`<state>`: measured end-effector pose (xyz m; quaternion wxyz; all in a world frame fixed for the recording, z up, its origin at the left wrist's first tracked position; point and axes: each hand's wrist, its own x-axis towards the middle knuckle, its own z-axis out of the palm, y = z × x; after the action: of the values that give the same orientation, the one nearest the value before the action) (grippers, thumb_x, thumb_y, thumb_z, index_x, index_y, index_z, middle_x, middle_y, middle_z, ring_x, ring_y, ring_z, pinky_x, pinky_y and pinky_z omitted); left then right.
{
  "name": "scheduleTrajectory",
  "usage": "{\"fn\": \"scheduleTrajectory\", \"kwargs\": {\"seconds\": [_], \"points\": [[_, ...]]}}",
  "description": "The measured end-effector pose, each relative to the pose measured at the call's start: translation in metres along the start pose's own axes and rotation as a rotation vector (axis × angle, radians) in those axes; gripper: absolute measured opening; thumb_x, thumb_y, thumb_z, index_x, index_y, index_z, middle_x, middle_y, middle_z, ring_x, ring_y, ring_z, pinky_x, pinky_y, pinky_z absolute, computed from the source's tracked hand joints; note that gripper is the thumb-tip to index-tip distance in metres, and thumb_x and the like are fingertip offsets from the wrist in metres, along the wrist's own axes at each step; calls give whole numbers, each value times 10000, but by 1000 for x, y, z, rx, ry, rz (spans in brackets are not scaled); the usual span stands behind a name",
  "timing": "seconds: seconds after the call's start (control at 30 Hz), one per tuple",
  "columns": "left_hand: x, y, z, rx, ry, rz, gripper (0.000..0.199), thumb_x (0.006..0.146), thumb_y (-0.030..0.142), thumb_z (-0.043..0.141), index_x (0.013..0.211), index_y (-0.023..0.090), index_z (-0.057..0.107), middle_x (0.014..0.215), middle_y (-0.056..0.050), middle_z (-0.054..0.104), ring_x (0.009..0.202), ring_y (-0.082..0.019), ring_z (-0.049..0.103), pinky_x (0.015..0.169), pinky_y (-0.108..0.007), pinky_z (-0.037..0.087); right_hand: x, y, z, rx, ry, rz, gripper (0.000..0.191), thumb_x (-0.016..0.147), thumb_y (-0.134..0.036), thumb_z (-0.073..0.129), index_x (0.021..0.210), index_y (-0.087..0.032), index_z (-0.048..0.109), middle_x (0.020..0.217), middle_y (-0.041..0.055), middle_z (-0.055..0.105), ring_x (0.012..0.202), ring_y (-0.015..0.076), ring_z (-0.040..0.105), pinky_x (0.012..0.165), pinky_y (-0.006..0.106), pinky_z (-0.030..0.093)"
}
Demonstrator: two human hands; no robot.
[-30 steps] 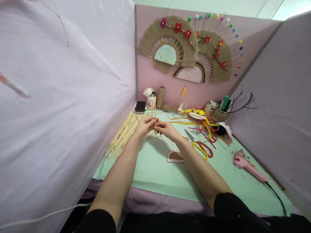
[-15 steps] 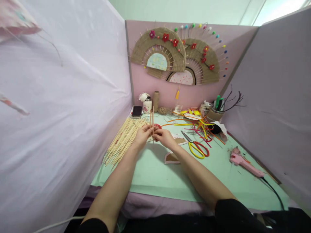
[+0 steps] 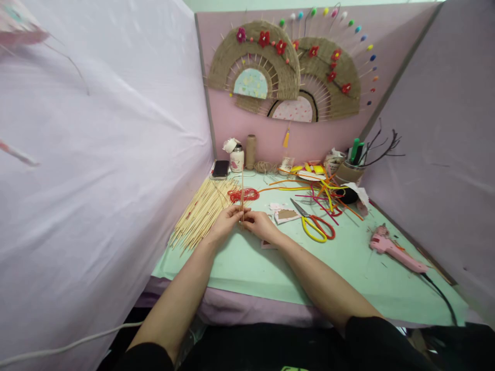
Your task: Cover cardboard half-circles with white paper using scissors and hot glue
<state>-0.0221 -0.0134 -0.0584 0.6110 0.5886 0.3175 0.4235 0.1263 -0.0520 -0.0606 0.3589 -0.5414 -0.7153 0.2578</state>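
Observation:
A few thin bamboo sticks (image 3: 242,195) stand upright between my two hands, bunched close together. My left hand (image 3: 227,222) is closed, pinching them between thumb and fingers. From the other side, my right hand (image 3: 262,228) is closed at the lower part of the same sticks, its fingertips touching my left fingers. How many sticks there are is too fine to make out. A coil of red cord (image 3: 247,194) lies on the table just behind the hands. Left of my left hand spreads a large pile of bamboo sticks (image 3: 201,216).
Scissors (image 3: 314,221) with yellow and red handles and card pieces (image 3: 286,215) lie right of the hands. A pink glue gun (image 3: 398,251) sits farther right. Tangled coloured pipe cleaners (image 3: 320,193), a phone (image 3: 220,168) and a twine spool (image 3: 251,152) are behind. Fan-shaped decorations (image 3: 255,59) hang on the back panel.
The sticks, spread apart before, now stand closer together in my hands. The camera has tipped downward, and more of the red cord shows behind my hands.

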Motion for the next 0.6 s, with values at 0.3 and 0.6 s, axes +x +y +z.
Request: {"fn": "scheduleTrajectory", "kwargs": {"seconds": [0.3, 0.6], "points": [[-3, 3, 2, -76, -46, -26, 262, 717, 310, 710, 926, 154, 687, 937, -80, 689, 858, -171, 630, 771, -286, 484, 0, -2, 1, -50, 17, -39, 126, 816, -196, 578, 760, -186, 690, 761, 33, 703, 671, 151, 598, 643, 240, 405], [-1, -3, -5, 65, -70, 25, 292, 749, 322, 691, 995, 167, 711, 1039, -104, 693, 963, -209, 627, 860, -327, 474, 2, -1, 0, -134, -49, -47, 188, 863, -207, 541, 799, -178, 714, 811, 59, 715, 726, 173, 628, 673, 254, 418]]}}
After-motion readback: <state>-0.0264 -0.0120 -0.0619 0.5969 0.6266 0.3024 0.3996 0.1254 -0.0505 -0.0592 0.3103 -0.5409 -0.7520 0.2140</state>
